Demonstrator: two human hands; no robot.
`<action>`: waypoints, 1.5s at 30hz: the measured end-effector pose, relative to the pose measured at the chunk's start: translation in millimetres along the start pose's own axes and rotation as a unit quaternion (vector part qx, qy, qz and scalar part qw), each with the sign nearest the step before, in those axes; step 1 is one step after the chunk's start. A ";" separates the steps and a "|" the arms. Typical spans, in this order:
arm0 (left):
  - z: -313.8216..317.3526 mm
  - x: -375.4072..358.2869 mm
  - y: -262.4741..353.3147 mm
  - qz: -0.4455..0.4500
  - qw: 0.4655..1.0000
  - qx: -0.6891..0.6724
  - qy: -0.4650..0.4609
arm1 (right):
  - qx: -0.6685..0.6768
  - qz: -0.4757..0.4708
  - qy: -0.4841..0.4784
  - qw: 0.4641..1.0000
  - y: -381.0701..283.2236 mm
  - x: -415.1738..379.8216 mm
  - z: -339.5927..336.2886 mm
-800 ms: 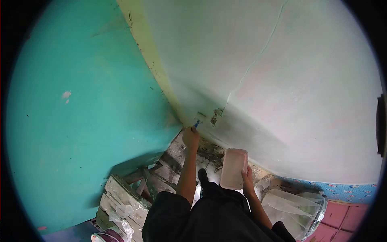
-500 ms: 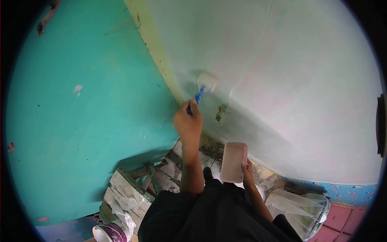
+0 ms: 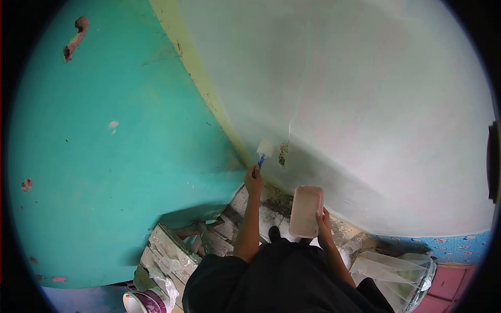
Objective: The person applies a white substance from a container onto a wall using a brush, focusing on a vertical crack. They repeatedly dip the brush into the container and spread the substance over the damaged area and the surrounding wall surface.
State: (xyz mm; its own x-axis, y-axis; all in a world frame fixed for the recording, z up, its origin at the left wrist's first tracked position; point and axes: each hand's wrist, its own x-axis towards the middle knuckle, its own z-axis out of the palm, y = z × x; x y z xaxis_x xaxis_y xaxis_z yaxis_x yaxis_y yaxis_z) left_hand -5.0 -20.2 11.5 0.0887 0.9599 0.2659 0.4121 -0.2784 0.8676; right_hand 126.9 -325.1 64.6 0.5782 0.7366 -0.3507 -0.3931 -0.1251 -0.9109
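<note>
My left hand (image 3: 254, 182) is closed around the blue handle of a paintbrush (image 3: 260, 160). The brush's pale head is against the whitish wall (image 3: 365, 115), close to the corner and just left of a damaged patch (image 3: 283, 155). My right hand (image 3: 324, 225) grips the right side of a pinkish rectangular plastic tub (image 3: 306, 211), held below the brush. Pale, whitish contents show inside the tub.
A turquoise wall (image 3: 115, 167) meets the whitish one along a yellowish strip. At lower left stand a paint-spattered wooden piece (image 3: 169, 248) and a paint bucket (image 3: 143, 302). Plastic sheeting (image 3: 389, 274) covers something at lower right, beside a pink cabinet-like surface (image 3: 446, 289).
My left hand and the paintbrush have moved down along the whitish wall, nearer the level of the damaged patch. The view has shifted slightly; my right hand still holds the tub.
</note>
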 end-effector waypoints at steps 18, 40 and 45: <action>-73.7 -2.4 225.6 -0.008 1.000 -0.007 0.029 | -0.015 0.026 -0.030 0.999 -7.9 14.4 -16.5; -57.5 48.0 160.3 -0.045 0.975 0.216 -0.030 | 0.000 0.005 -0.018 1.000 -3.6 28.2 -39.9; -103.6 57.0 280.3 0.037 0.982 0.182 0.031 | 0.001 0.003 -0.031 1.000 3.8 36.4 -39.8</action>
State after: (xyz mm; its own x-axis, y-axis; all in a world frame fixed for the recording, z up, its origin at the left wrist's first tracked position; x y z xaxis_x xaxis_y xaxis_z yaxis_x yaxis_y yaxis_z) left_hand 21.6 -47.0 313.4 0.0787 0.9307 0.3571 0.7041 -0.3055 0.6410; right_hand 174.9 -325.2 39.7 0.5299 0.7761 -0.3419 -0.3985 -0.1279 -0.9082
